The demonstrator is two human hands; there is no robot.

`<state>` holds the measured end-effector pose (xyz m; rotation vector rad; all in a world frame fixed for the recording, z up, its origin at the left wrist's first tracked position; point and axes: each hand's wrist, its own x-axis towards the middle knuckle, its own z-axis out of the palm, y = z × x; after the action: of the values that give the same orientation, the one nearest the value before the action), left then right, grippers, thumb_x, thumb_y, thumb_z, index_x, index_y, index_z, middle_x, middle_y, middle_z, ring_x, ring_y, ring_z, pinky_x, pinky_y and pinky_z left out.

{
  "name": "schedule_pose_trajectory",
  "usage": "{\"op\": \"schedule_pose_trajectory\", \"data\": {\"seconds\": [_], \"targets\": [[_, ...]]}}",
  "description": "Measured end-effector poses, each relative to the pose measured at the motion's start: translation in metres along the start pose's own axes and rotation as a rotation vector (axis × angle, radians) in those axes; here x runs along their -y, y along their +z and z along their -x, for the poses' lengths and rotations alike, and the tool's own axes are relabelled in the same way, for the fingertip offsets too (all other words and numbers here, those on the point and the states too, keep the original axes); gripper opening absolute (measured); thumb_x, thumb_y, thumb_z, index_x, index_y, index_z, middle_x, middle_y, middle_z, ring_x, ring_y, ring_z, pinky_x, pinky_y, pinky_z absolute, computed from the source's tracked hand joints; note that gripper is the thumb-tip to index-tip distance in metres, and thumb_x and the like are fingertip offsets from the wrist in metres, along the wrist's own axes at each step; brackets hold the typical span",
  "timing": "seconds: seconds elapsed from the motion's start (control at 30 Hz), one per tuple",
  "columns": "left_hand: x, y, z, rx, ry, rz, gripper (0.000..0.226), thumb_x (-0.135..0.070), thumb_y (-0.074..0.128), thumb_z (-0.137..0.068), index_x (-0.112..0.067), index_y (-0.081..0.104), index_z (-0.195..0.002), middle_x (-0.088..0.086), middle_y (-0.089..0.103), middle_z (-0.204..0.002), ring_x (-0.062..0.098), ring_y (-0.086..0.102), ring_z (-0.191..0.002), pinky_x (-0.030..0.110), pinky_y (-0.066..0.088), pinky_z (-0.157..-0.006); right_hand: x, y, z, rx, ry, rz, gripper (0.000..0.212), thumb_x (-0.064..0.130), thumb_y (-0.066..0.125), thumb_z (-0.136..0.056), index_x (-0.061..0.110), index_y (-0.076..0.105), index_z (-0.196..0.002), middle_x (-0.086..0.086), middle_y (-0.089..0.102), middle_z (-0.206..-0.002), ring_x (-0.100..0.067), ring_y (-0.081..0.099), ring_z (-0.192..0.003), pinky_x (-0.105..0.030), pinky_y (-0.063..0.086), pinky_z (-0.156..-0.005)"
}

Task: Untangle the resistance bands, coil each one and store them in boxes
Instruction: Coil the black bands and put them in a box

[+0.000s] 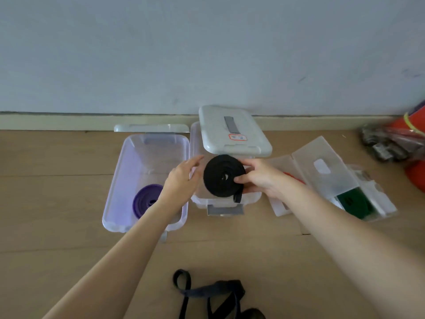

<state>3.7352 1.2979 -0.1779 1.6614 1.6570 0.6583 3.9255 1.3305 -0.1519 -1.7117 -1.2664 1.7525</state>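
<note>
A: What have I got here? My right hand [257, 178] pinches the coiled black band [224, 175], thumb on its face near the centre, fingers behind, so the spiral can't spring loose

B: And the left?

A: My left hand [184, 174] is open, fingers relaxed, just beside the coil and holding nothing; I judge it's ready to steady the roll. The coil hangs over the middle box [226, 200], whose grey lid [232, 132] is slid back to leave the mouth free

B: Others stored?

A: A purple band [147, 199] lies coiled in the left box [119, 180], a green one [351, 201] in the flat case [322, 166] on the right. A dark band [211, 293] sprawls uncoiled on the floor [69, 162] near me

B: Any writing?

A: A red-edged sticker [236, 137] on the lid, too blurred to read
</note>
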Motion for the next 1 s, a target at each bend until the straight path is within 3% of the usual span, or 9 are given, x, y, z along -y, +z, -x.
{"op": "schedule_pose_trajectory", "data": {"seconds": [0.13,0.23,0.3,0.47,0.6,0.73,0.8,0.87,1.0], "targets": [[0.022,0.014,0.002,-0.036,0.177,-0.368,0.033,-0.016,0.050,-0.095,-0.011,0.055,-0.127,0.004,0.057,-0.129,0.025,0.040,-0.124,0.020,0.019,-0.099,-0.013,0.003,-0.036,-0.025,0.050,0.158,0.052,-0.008,0.061,-0.082,0.010,0.052,-0.130,-0.007,0.062,-0.098,-0.020,0.061,-0.079,-0.022,0.054,-0.052],[0.029,0.022,0.008,-0.075,0.205,-0.374,0.035,-0.003,0.057,-0.087,-0.005,0.059,-0.121,0.007,0.058,-0.126,0.029,0.040,-0.122,0.021,0.023,-0.100,-0.017,0.015,-0.065,-0.151,0.002,0.270,0.049,-0.002,0.063,-0.083,0.010,0.052,-0.129,-0.011,0.059,-0.121,-0.028,0.058,-0.104,-0.037,0.054,-0.083],[0.032,0.026,0.012,-0.109,0.192,-0.288,0.040,0.006,0.058,-0.081,-0.001,0.059,-0.120,0.009,0.059,-0.123,0.030,0.042,-0.120,0.021,0.026,-0.098,-0.020,0.027,-0.080,-0.167,0.047,0.586,0.046,0.009,0.061,-0.087,0.008,0.047,-0.132,-0.011,0.053,-0.130,-0.030,0.052,-0.117,-0.036,0.045,-0.097],[0.041,0.031,0.025,-0.151,0.225,-0.189,0.048,0.011,0.060,-0.076,0.001,0.055,-0.122,0.011,0.056,-0.126,0.030,0.045,-0.123,0.018,0.023,-0.103,-0.034,0.039,-0.094,-0.077,0.090,0.811,0.048,0.016,0.057,-0.090,0.006,0.041,-0.135,-0.012,0.047,-0.137,-0.030,0.046,-0.123,-0.032,0.038,-0.099],[0.040,0.030,0.018,-0.134,0.307,-0.365,0.045,-0.005,0.064,-0.079,-0.007,0.058,-0.123,0.011,0.054,-0.131,0.033,0.045,-0.126,0.046,0.033,-0.106,-0.049,0.036,-0.086,-0.057,-0.001,0.736,0.053,0.006,0.061,-0.086,0.006,0.042,-0.136,-0.012,0.048,-0.137,-0.028,0.044,-0.125,-0.027,0.036,-0.096],[0.031,0.024,-0.018,-0.020,0.267,-0.504,0.036,-0.027,0.055,-0.091,-0.028,0.055,-0.128,-0.001,0.038,-0.145,0.026,0.029,-0.132,0.043,0.031,-0.100,-0.059,0.036,-0.081,-0.037,0.001,0.604,0.062,0.007,0.064,-0.085,0.009,0.038,-0.141,-0.012,0.046,-0.141,-0.027,0.043,-0.129,-0.035,0.036,-0.106],[0.026,0.030,-0.031,-0.063,0.194,-0.489,0.039,-0.032,0.050,-0.094,-0.030,0.048,-0.133,-0.004,0.036,-0.144,0.023,0.027,-0.130,0.042,0.029,-0.098,-0.060,0.034,-0.077,-0.029,0.023,0.524,0.065,0.005,0.065,-0.084,0.010,0.036,-0.142,-0.012,0.046,-0.141,-0.027,0.043,-0.128,-0.037,0.037,-0.106],[0.022,0.036,-0.035,-0.118,0.154,-0.426,0.042,-0.032,0.048,-0.094,-0.027,0.044,-0.135,-0.003,0.039,-0.141,0.024,0.029,-0.128,0.044,0.028,-0.098,-0.063,0.034,-0.077,0.016,0.009,0.619,0.062,0.000,0.063,-0.084,0.010,0.037,-0.140,-0.011,0.047,-0.138,-0.027,0.046,-0.125,-0.031,0.040,-0.098],[0.035,0.032,-0.025,-0.136,0.213,-0.370,0.035,-0.014,0.053,-0.091,-0.013,0.056,-0.126,0.007,0.043,-0.140,0.027,0.028,-0.133,0.040,0.028,-0.106,-0.071,0.043,-0.083,-0.039,-0.084,0.787,0.045,-0.007,0.055,-0.083,0.015,0.043,-0.121,-0.013,0.055,-0.117,-0.025,0.052,-0.097,-0.033,0.043,-0.078]]}}
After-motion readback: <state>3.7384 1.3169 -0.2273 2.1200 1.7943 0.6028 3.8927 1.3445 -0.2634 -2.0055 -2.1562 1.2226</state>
